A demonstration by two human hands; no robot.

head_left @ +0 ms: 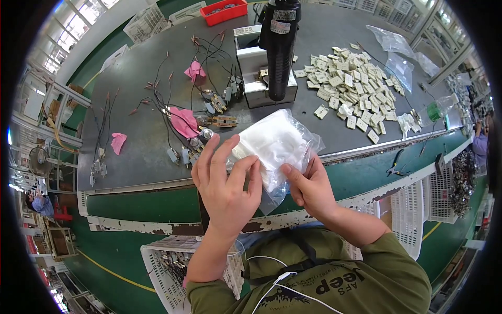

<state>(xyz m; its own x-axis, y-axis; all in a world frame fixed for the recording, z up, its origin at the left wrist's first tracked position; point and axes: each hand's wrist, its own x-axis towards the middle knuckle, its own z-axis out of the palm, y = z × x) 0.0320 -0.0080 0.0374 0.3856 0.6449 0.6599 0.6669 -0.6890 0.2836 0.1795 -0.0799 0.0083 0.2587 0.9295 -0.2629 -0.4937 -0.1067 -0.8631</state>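
Note:
A clear plastic bag (312, 140) with a white folded, soft-looking sheet or pad (272, 138) inside is held over the front edge of the workbench. My right hand (312, 191) grips its lower right side, thumb on top and fingers behind. At the bag's left edge, my left hand (227, 186) pinches with thumb and forefinger, the other fingers raised and spread. Just beyond the bag stands a black power screwdriver (280, 57), upright in a metal fixture (251, 68). Left of it lie metal-and-wire parts (217, 104) with dark leads.
A heap of small cream-coloured plates (350, 83) covers the right of the bench. Pink scraps (183, 123) lie at left, a red tray (224, 11) at the back. Pliers (398, 166) and a plastic bottle (439, 108) are at right. A white basket (162, 285) stands below the bench.

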